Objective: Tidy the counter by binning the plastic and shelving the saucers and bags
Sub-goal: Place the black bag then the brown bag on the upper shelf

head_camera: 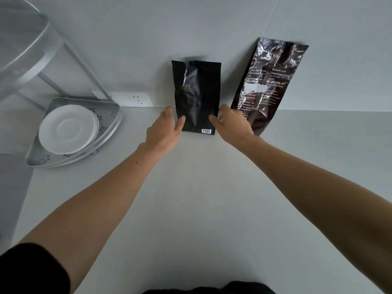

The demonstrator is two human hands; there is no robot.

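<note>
Both hands flank the black bag (196, 96), which stands against the wall: left hand (164, 129) fingers loosely spread touching its left edge, right hand (232, 122) fingers touching its right edge. Whether they grip it, I cannot tell. The foil bag (269, 81) leans just right of the right fingers; 2 saucers (67, 129) sit in the rack (110, 122) well left.

Both forearms are bare from elbow to wrist. A black short sleeve (31, 270) covers the upper left arm, and dark clothing (212, 288) shows at the bottom edge. The left hand (163, 132) and right hand (233, 122) wear no rings or watch.
</note>
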